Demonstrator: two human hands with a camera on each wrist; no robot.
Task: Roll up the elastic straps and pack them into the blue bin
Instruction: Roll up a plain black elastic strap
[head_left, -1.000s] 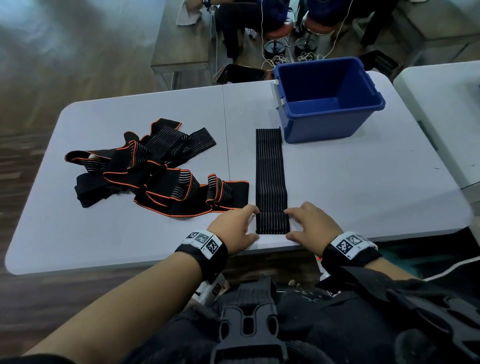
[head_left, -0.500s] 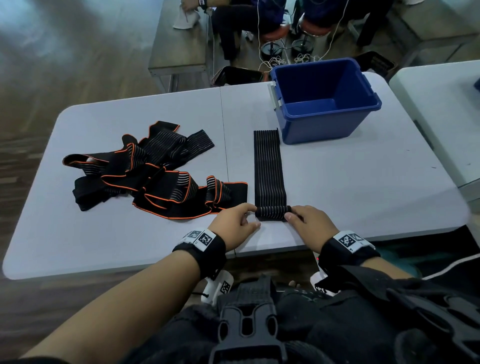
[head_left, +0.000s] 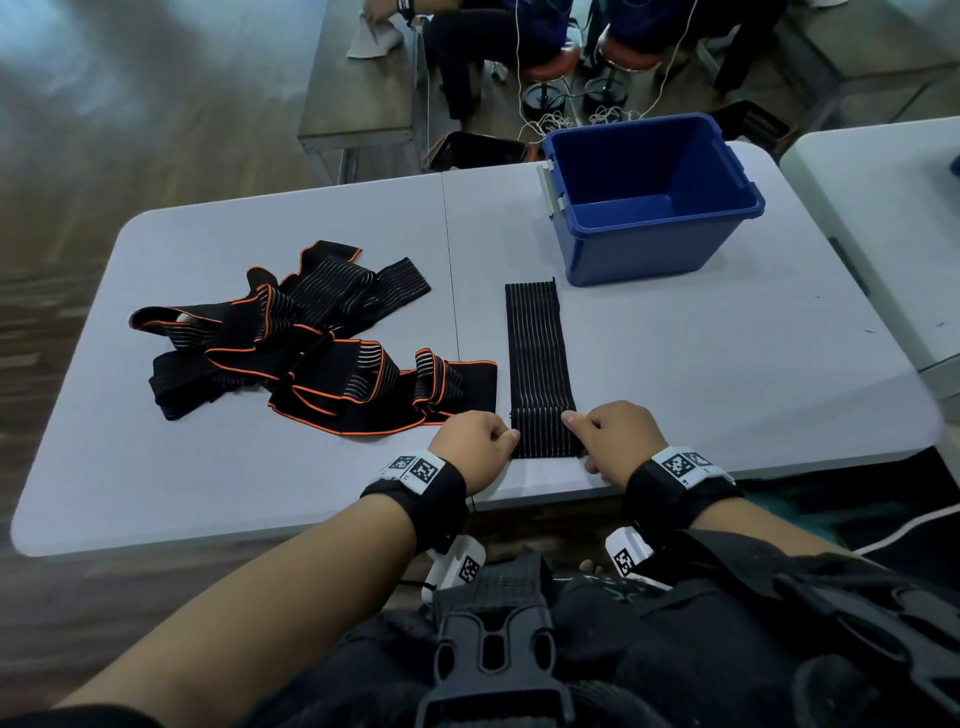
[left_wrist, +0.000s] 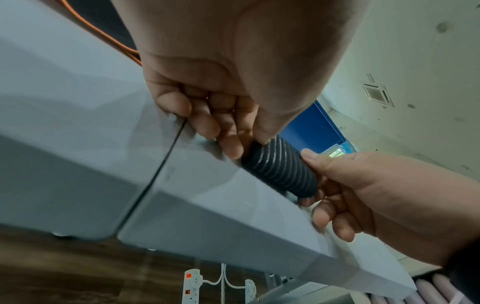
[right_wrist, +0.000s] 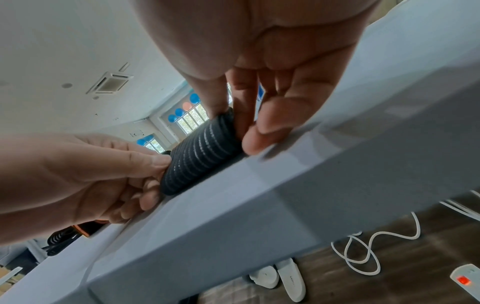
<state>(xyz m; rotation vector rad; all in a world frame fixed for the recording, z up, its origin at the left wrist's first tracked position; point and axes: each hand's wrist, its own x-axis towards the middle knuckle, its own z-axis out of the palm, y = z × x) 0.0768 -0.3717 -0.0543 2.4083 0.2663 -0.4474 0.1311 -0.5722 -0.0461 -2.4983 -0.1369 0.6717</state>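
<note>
Rolling is only just underway: left hand (head_left: 475, 441) and right hand (head_left: 615, 441) pinch the small roll at the near end of the flat black strap (head_left: 540, 358), fingers curled round it on the desk (head_left: 727, 374). Blue bin (head_left: 649, 249) looks empty; the orange-edged pile (head_left: 311, 343) waits. No readable writing, only coded wristband squares.

Dim, cool indoor light; bright windows (right_wrist: 191, 121) upper centre in right-wrist view; frame edges warped, foreground palms blurred.
</note>
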